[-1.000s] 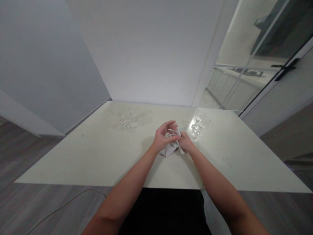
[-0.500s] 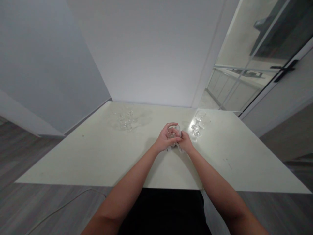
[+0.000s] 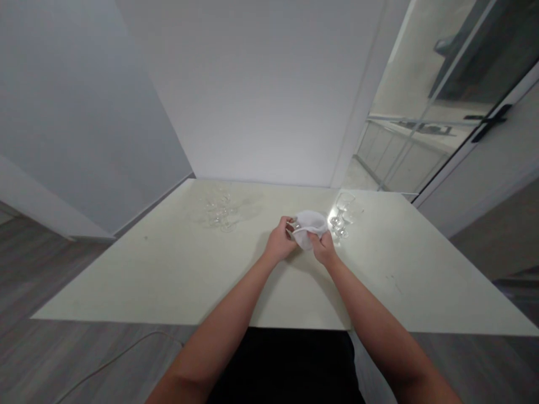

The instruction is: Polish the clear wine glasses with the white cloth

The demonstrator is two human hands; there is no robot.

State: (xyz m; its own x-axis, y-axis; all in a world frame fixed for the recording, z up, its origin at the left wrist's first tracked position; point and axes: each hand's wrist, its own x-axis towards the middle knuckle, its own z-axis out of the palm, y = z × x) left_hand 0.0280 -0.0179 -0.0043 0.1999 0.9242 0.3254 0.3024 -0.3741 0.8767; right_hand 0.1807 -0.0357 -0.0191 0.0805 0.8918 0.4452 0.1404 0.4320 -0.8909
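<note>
Over the middle of the white table, my left hand is closed around a clear stemmed glass, of which only a small part shows. A white cloth covers the rest of the glass. My right hand pinches the cloth's near edge on the right, thumb on top. Just beyond my right hand stand a few clear wine glasses. Farther off to the left is a group of several clear stemmed glasses, faint against the tabletop.
The white table ends at its front edge close to my body. A pale wall rises behind it. At the right are a glass partition and a door with a black handle. A cable lies on the floor at the left.
The cloth, bunched under my hands before, is now spread up over the glass. My right hand has shifted slightly right, apart from my left. The standing glasses stay put.
</note>
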